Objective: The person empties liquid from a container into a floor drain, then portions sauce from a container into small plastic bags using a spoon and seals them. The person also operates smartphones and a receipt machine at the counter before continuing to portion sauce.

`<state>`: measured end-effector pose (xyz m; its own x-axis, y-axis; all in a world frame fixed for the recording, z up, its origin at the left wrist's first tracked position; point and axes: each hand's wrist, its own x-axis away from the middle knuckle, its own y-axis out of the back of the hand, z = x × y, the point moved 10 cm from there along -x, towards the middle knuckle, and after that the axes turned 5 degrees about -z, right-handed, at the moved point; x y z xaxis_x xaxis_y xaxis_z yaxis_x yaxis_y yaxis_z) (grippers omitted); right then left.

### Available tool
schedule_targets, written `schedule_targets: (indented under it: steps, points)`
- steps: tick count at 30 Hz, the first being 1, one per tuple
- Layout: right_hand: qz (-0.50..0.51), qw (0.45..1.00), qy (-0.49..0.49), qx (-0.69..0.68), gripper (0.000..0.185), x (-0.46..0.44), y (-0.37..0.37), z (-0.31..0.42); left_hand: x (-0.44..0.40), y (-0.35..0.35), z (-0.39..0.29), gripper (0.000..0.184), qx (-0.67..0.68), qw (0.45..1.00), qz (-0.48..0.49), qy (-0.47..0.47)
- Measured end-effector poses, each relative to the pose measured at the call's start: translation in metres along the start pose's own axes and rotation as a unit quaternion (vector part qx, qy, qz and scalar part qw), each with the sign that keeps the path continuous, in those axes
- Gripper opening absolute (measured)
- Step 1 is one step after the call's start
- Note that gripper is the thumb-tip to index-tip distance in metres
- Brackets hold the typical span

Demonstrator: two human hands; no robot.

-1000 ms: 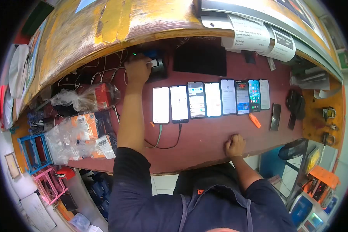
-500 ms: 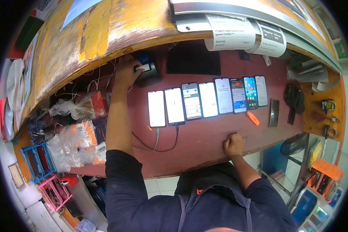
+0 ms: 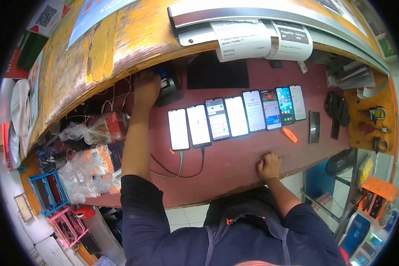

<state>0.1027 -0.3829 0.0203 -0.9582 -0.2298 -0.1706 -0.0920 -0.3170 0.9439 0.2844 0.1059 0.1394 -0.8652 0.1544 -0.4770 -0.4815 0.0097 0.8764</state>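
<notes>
Close to the near edge of the table, the right hand rests curled into a loose fist. Beyond it lie an orange object and a row of eight lit phones. Toward the far left corner, the left hand is at a black device; whether it grips anything I cannot tell.

A small black device sat toward the back of a dark red table, its left side partly hidden by a person's left hand. A whitish patch stood out against its dark body, which rested left of a flat black mat and behind eight lit phones lined up in a row.
</notes>
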Motion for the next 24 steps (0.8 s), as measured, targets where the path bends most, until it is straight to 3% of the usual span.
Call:
schedule_targets:
  steps: [3, 7, 9, 12, 15, 21, 24]
  points:
    - [-0.002, 1.0, -0.008, -0.001, 0.018, 0.002, -0.002, 0.001, 0.0, -0.018, -0.004, 0.007, -0.041, 0.998, 0.05, -0.021]
    - [0.007, 1.0, -0.01, -0.006, 0.018, 0.0, 0.001, 0.002, 0.002, -0.012, -0.011, 0.007, -0.004, 0.999, 0.033, -0.028]
    - [0.013, 1.0, -0.011, -0.005, 0.017, -0.002, 0.003, 0.002, 0.006, -0.016, -0.01, 0.014, -0.02, 0.998, 0.062, -0.019]
    - [0.015, 1.0, -0.012, -0.002, 0.017, -0.003, 0.004, 0.002, 0.017, 0.005, -0.026, 0.031, -0.003, 1.0, 0.029, -0.012]
    - [0.01, 1.0, -0.011, -0.003, 0.018, 0.0, 0.003, 0.001, 0.032, 0.013, -0.04, 0.049, -0.014, 0.998, 0.033, 0.058]
    - [-0.001, 1.0, -0.002, 0.0, 0.017, -0.001, 0.006, 0.001, 0.04, 0.006, -0.035, 0.06, 0.008, 0.983, 0.107, 0.148]
    - [-0.005, 1.0, -0.003, -0.005, 0.017, 0.001, 0.006, 0.001, 0.034, 0.024, -0.03, 0.056, -0.012, 0.988, 0.03, 0.151]
